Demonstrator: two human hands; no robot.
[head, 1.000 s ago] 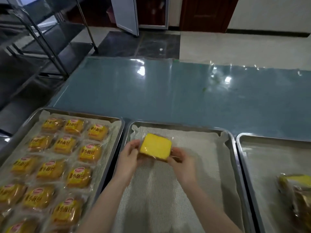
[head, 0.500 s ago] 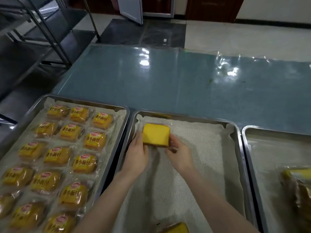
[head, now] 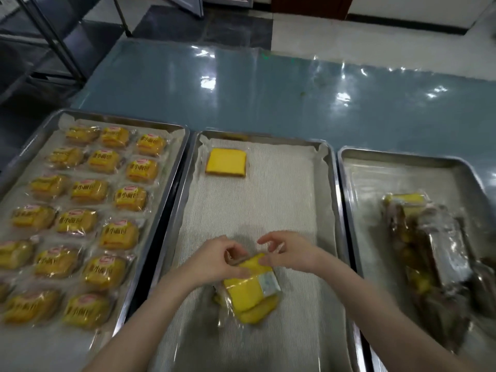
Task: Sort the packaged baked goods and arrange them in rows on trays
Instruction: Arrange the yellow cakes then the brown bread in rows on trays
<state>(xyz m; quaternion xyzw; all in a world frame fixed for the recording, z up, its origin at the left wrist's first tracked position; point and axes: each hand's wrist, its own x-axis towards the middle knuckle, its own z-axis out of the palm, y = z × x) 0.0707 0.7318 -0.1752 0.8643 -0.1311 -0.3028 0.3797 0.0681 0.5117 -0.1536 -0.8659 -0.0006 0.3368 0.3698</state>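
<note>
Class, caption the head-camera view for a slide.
Left hand and right hand hold a yellow packet over the middle tray.

Three trays (head: pixel 268 136), seventeen-plus labelled buns (head: pixel 130 197), two hands (head: pixel 214 260), one held cake pack (head: pixel 247 291).

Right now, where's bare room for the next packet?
Middle tray: bare liner right of the placed packet along the far rim, and between it and the left hand and right hand pinching the held packet. Right tray: far strip bare, pile fills the near part. Left tray: crowded with rows.
</note>
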